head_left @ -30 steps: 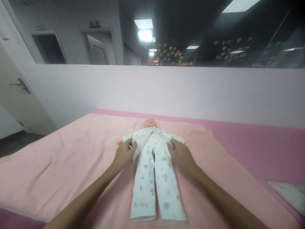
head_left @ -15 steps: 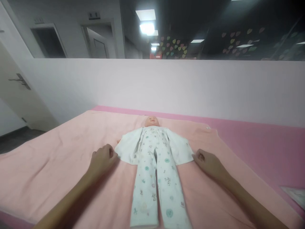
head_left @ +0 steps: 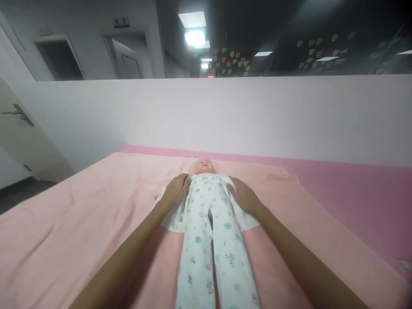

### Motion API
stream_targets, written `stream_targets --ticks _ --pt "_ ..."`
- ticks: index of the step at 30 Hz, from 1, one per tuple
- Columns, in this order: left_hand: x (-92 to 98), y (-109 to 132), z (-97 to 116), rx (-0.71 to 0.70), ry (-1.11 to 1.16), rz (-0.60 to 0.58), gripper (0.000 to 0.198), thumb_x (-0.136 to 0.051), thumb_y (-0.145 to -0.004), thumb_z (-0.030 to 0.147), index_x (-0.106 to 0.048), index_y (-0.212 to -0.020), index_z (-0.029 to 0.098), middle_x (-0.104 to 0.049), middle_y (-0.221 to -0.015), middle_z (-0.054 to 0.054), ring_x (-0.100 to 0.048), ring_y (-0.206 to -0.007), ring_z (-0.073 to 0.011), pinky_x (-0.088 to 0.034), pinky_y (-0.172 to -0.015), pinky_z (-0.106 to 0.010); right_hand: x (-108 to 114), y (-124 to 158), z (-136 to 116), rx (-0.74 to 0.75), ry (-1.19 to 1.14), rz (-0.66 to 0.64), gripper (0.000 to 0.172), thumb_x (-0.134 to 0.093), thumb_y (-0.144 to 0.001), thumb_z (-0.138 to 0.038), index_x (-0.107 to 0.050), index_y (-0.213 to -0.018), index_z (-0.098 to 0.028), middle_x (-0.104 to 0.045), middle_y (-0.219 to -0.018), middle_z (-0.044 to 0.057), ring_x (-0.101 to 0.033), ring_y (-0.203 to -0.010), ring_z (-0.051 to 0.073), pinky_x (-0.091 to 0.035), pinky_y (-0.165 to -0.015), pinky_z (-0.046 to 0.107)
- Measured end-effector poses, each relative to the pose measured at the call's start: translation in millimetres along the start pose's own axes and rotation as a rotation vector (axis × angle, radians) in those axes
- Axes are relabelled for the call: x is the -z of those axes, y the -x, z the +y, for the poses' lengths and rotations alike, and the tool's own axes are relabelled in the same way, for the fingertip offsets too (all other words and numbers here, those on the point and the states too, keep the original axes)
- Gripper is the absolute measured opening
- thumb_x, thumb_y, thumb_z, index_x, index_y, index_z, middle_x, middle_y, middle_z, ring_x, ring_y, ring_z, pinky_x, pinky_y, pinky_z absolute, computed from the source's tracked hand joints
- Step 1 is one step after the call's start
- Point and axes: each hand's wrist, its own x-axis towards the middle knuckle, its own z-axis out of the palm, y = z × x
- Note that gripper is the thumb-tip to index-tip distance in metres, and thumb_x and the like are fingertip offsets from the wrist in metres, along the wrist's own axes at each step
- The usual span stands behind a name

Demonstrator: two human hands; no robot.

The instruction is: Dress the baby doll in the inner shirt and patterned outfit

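A baby doll (head_left: 204, 165) lies on its back on a light pink blanket (head_left: 80, 214), head toward the far wall. It wears white printed trousers (head_left: 210, 240), and an opened white top (head_left: 174, 219) is spread flat under it on both sides. My left hand (head_left: 175, 190) rests on the doll's left flank near the trouser waist, fingers curled against the cloth. My right hand (head_left: 243, 196) lies on the other flank, fingers bent onto the trouser waist. Whether either hand grips the fabric cannot be made out.
The blanket covers a darker pink mattress (head_left: 354, 193) that shows along the right and far edges. A white partition wall (head_left: 225, 116) rises just behind it, with glass above. A door with a handle (head_left: 16, 115) stands at the left.
Both hands have come in from the outer edges of the spread top to the doll's waist. Earlier they pulled the top's two halves apart and laid them flat.
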Motion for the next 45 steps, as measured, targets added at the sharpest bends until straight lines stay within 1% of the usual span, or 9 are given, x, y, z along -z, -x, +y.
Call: stream_targets --ticks 9,13,20,23,26,32,37,40,45 --pt "-23.8 6 -11 -0.018 -0.274 0.062 0.048 -0.021 -0.112 0.043 -0.060 -0.131 0.024 -0.072 -0.108 -0.009 -0.065 -0.092 -0.0283 -0.043 -0.082 -0.040 -18 4 13 0.084 0.288 0.058 0.058 -0.025 -0.112 -0.044 -0.032 -0.167 -0.028 -0.070 -0.109 0.011 -0.063 -0.099 0.030 -0.052 -0.088 0.045" --pt "-25.1 5 -12 -0.039 -0.278 0.072 0.046 -0.021 -0.112 0.043 -0.060 -0.131 0.026 -0.071 -0.106 -0.008 -0.065 -0.094 -0.0273 -0.043 -0.083 -0.039 -19 3 10 0.103 0.351 0.049 0.056 -0.026 -0.112 -0.041 -0.038 -0.165 -0.031 -0.068 -0.107 0.011 -0.063 -0.095 0.029 -0.052 -0.084 0.043" --pt "-28.0 5 -16 -0.052 -0.262 0.094 0.043 -0.026 -0.112 0.041 -0.060 -0.133 0.024 -0.072 -0.111 -0.009 -0.063 -0.098 -0.0282 -0.045 -0.087 -0.043 -20 3 13 0.108 0.321 0.056 0.053 -0.031 -0.111 -0.040 -0.041 -0.163 -0.032 -0.069 -0.123 0.012 -0.062 -0.115 0.032 -0.049 -0.100 0.053" --pt "-22.8 3 -12 -0.086 -0.133 0.170 0.037 -0.036 -0.110 0.038 -0.061 -0.133 0.024 -0.068 -0.129 -0.009 -0.057 -0.121 -0.0299 -0.045 -0.099 -0.045 -16 3 3 0.106 0.170 0.147 0.053 -0.034 -0.111 -0.043 -0.040 -0.162 -0.030 -0.057 -0.151 0.012 -0.048 -0.141 0.034 -0.039 -0.117 0.058" --pt "-12.8 1 2 -0.119 0.058 0.237 0.031 -0.042 -0.107 0.036 -0.063 -0.127 0.025 -0.066 -0.132 -0.006 -0.053 -0.126 -0.0275 -0.043 -0.106 -0.043 -8 3 -20 0.112 -0.068 0.191 0.050 -0.036 -0.111 -0.048 -0.047 -0.156 -0.028 -0.055 -0.153 0.010 -0.045 -0.144 0.030 -0.037 -0.121 0.054" --pt "1.7 1 38 -0.071 0.089 0.067 0.026 -0.054 -0.099 0.048 -0.060 -0.102 0.023 -0.070 -0.101 -0.006 -0.061 -0.100 -0.0281 -0.045 -0.096 -0.045 3 2 -51 0.030 -0.304 0.054 0.041 -0.054 -0.101 -0.057 -0.062 -0.127 -0.027 -0.065 -0.129 0.010 -0.061 -0.119 0.028 -0.050 -0.106 0.045" --pt "6.4 0 38 -0.028 0.020 -0.103 0.038 -0.050 -0.098 0.058 -0.048 -0.081 0.024 -0.061 -0.074 -0.002 -0.059 -0.086 -0.0267 -0.040 -0.100 -0.048 7 3 -53 -0.097 -0.293 -0.089 0.039 -0.053 -0.099 -0.064 -0.058 -0.102 -0.025 -0.067 -0.097 0.003 -0.062 -0.090 0.024 -0.050 -0.083 0.038" --pt "19.1 0 37 -0.090 0.014 -0.197 0.042 -0.050 -0.097 0.059 -0.045 -0.076 0.023 -0.057 -0.071 0.000 -0.057 -0.079 -0.0235 -0.040 -0.099 -0.046 12 4 -59 -0.084 -0.191 -0.123 0.046 -0.054 -0.096 -0.070 -0.057 -0.088 -0.024 -0.066 -0.090 0.004 -0.059 -0.086 0.025 -0.046 -0.077 0.037" --pt "55.8 13 43 -0.056 0.150 -0.512 0.048 -0.072 -0.077 0.069 -0.060 -0.088 0.024 -0.066 -0.091 -0.002 -0.061 -0.082 -0.0240 -0.043 -0.072 -0.034 32 5 -64 -0.012 -0.063 -0.219 0.054 -0.060 -0.089 -0.077 -0.058 -0.080 -0.023 -0.063 -0.083 0.003 -0.058 -0.083 0.024 -0.043 -0.074 0.034"
